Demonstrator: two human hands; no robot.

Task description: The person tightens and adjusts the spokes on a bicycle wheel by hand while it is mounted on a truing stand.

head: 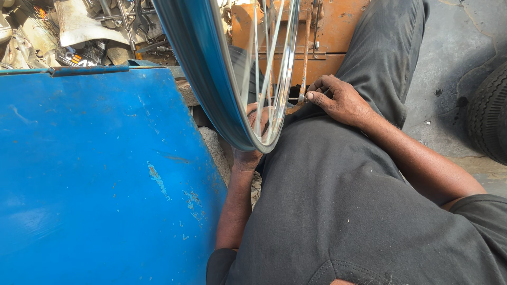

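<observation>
A large blue panel [100, 174] fills the left. Right of it a blue wheel rim [211, 79] with thin spokes stands upright by the lap. The left hand [253, 134] sits behind the rim's near edge, grip hidden. The right hand [338, 100] pinches a small tool [302, 79] at the spokes; far right, a tyre [488, 113]
</observation>
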